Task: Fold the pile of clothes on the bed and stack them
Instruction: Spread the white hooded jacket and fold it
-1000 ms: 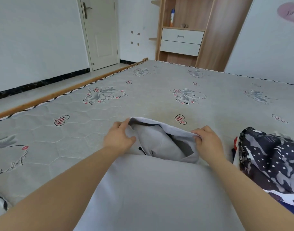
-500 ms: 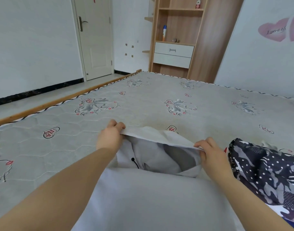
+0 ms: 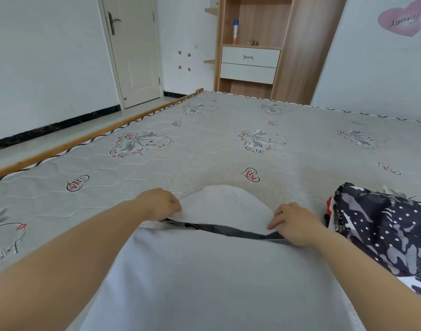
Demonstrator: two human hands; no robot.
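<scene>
One head-worn view looks forward and down across the mattress (image 3: 228,158) from its near edge, close over both forearms.

The rounded hood (image 3: 225,206) of the pale grey hooded garment (image 3: 216,278), standing open a second ago with its inner lining showing, now lies spread flat on the quilted grey mattress (image 3: 204,149), its opening reduced to a thin dark slit. The left hand (image 3: 160,206) and right hand (image 3: 294,222) sit lower and wider apart, pinching its two base corners.
</scene>
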